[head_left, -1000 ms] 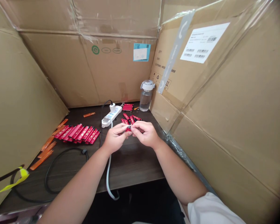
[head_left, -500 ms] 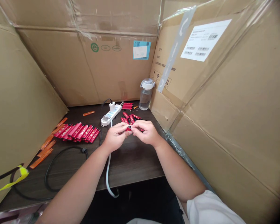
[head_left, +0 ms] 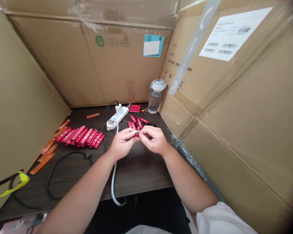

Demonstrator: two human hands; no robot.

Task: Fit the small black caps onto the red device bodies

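Note:
My left hand and my right hand meet above the middle of the dark desk. Both pinch one small red stick-shaped item with a black end, fingers curled round it. Just behind the hands lies a loose pile of the same red items. A neat row of red items lies to the left of my left hand. A small stack of red items sits at the back by the wall.
A white power strip with a plugged charger and a white cable lies behind my left hand. A clear water bottle stands at the back right. Orange strips lie at the left, a black cable loops nearby. Cardboard walls enclose the desk.
The view has shifted slightly, and both hands stay together on the red item with small finger movements. Nothing on the desk has moved.

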